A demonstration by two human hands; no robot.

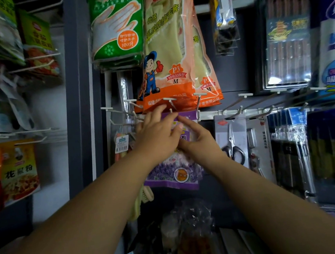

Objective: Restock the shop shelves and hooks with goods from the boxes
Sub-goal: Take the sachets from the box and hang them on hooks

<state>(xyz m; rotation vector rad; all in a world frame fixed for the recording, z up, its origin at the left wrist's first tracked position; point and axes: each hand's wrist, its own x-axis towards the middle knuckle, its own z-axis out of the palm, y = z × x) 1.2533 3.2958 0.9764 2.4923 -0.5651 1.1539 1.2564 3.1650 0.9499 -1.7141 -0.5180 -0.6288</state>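
Observation:
A purple lavender-printed packet (173, 174) hangs in front of the dark shelf panel, its top edge up at a white-tipped metal hook (170, 101). My left hand (159, 134) lies over the packet's upper part, its fingers spread up toward the hook. My right hand (197, 138) holds the packet's top right corner, its index finger pointing up-left along the header. Both hands cover the packet's middle. Whether the hole sits on the hook is hidden.
Orange rubber-glove packs (173, 48) and green glove packs (116, 25) hang just above. Scissors (232, 144) and kitchen tools hang right of the packet, with bare hooks (245, 96) above them. Spice sachets (18, 172) hang on the left rack. Bagged goods (187, 230) lie below.

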